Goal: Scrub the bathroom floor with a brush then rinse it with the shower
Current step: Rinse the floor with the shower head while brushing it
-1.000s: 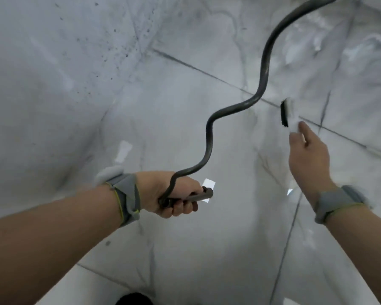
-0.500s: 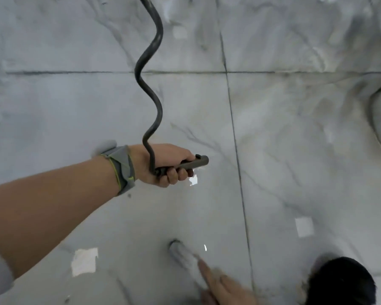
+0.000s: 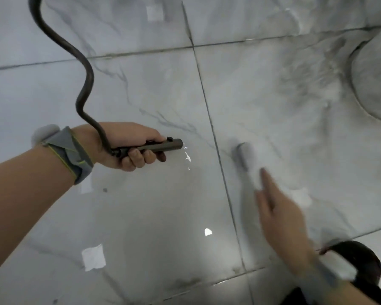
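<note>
My left hand (image 3: 127,146) grips a dark slim shower handle (image 3: 154,147), its nozzle pointing right over the grey marble floor tiles (image 3: 141,216). A few water drops (image 3: 187,158) fall from the nozzle. The dark hose (image 3: 83,69) snakes from the handle up to the top left. My right hand (image 3: 282,219), blurred by motion, holds a white scrub brush (image 3: 247,159) down on the floor, with the index finger stretched along its back. Soapy white foam (image 3: 306,100) covers the tile beyond the brush.
A rounded white fixture base (image 3: 374,80) stands at the right edge. A dark shoe or foot (image 3: 361,265) is at the bottom right. Dark grout lines (image 3: 209,119) cross the wet, shiny floor.
The view has swung from the wall down to the floor. My right hand with the brush came from the wall down onto the tile and moved forward; water now drips from the nozzle.
</note>
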A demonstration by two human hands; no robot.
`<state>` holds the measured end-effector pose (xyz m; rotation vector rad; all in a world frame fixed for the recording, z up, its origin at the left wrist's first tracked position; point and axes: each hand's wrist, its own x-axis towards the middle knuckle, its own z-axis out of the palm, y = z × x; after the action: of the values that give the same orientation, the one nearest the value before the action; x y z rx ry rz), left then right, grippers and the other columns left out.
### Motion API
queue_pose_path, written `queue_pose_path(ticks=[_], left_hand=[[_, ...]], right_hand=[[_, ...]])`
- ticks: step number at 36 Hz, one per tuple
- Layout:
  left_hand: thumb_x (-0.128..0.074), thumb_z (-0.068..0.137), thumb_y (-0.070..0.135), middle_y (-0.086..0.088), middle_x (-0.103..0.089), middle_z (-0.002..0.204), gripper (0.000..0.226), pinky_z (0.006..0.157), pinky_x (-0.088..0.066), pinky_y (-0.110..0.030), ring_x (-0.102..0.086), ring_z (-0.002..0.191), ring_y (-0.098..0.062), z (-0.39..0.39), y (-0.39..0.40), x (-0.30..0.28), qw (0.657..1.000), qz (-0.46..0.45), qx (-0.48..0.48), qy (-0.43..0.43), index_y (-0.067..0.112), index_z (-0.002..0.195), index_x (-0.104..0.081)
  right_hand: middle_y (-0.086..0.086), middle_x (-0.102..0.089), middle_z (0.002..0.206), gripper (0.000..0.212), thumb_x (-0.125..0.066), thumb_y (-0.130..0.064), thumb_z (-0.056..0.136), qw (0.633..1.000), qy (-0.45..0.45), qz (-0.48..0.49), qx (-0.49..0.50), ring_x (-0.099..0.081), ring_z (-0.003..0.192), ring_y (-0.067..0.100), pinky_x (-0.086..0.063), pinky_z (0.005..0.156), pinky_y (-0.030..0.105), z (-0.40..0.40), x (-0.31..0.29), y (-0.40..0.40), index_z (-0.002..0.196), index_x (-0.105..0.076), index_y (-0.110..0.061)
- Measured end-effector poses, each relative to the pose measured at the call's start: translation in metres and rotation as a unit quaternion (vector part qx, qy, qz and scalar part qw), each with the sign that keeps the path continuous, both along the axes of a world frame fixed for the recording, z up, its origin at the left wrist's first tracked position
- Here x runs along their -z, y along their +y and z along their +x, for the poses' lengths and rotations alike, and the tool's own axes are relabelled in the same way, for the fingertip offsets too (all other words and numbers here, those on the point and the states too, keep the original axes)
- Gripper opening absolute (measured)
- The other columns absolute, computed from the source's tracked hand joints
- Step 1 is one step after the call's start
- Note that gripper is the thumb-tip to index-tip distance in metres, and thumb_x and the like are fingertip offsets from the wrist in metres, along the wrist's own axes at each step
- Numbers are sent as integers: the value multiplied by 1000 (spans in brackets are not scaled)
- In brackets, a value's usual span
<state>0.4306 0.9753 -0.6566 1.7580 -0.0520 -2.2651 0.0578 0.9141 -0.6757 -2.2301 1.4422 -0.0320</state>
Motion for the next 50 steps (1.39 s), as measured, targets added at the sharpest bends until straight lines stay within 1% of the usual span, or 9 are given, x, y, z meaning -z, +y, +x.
queue_pose_path(ticks=[5, 8, 11, 16, 25, 32, 39, 43, 50], left_hand=[[-43, 106, 45, 5, -39, 63, 46, 32, -24, -17, -29, 34, -4, 5, -7, -9, 1000, -16, -7, 3, 4, 118, -60], [-44, 106, 45, 4, -38, 64, 47, 31, -24, -18, -28, 34, -5, 12, 2, -12, 1000, -20, -13, 9, 3, 118, -60], [-44, 106, 45, 4, -37, 63, 46, 31, -23, -17, -26, 34, -4, 20, 14, -15, 999, -18, -38, 2, 3, 116, -60], [-42, 106, 43, 5, -35, 62, 43, 30, -24, -17, -26, 33, -4, 40, 31, -19, 994, -22, -102, -13, 4, 114, -57], [-41, 107, 44, 3, -38, 63, 46, 30, -26, -18, -28, 33, -5, 51, 44, -25, 994, -38, -100, -27, 3, 116, -58], [-41, 106, 44, 4, -37, 63, 41, 32, -23, -17, -27, 34, -5, 61, 58, -30, 987, -53, -146, -43, 6, 111, -57], [-43, 106, 45, 5, -39, 64, 37, 35, -23, -18, -30, 37, -5, 49, 68, -9, 990, -59, -129, -3, 10, 108, -54], [-42, 106, 48, 6, -39, 63, 35, 36, -24, -18, -30, 38, -4, 18, 67, 10, 992, -67, -100, 34, 14, 105, -51], [-43, 104, 47, 8, -42, 63, 32, 39, -21, -18, -30, 40, -4, 6, 61, 23, 990, -67, -124, 22, 17, 98, -53]], right_hand=[[-21, -60, 75, 47, -66, -65, 80, 922, 85, 123, -357, -57, 53, 4, -47, 41, 20, 4, 4, 108, 125, -52, -62], [-21, -60, 82, 50, -58, -65, 89, 889, 91, 87, -440, -58, 59, 5, -49, 48, 20, 2, 22, 74, 137, -46, -58], [2, -69, 105, 51, -27, -60, 101, 959, 61, 36, -273, -69, 91, 29, -54, 71, 37, 12, 38, -18, 149, -38, -45], [7, -61, 140, 50, -47, -34, 106, 996, -17, -21, 85, -58, 126, 33, -41, 101, 29, 55, 16, -105, 154, -41, -26], [-12, -55, 86, 53, -31, -55, 104, 856, 62, 41, -511, -61, 71, 16, -50, 52, 31, 72, 17, 23, 156, -24, -47], [14, -60, 140, 52, -42, -37, 106, 999, 14, 25, 38, -55, 127, 40, -42, 105, 41, 134, 28, -118, 157, -35, -28], [-14, -70, 105, 48, -51, -41, 103, 990, -31, 91, -105, -65, 107, 20, -42, 84, 25, 165, 15, -37, 150, -46, -37], [-5, -56, 146, 48, -49, -38, 104, 988, -82, 113, 73, -50, 135, 16, -35, 108, 26, 158, 16, -43, 150, -48, -24], [-1, -52, 150, 50, -48, -38, 104, 982, -77, 115, 129, -48, 137, 21, -36, 113, 35, 151, -1, -61, 151, -46, -20]])
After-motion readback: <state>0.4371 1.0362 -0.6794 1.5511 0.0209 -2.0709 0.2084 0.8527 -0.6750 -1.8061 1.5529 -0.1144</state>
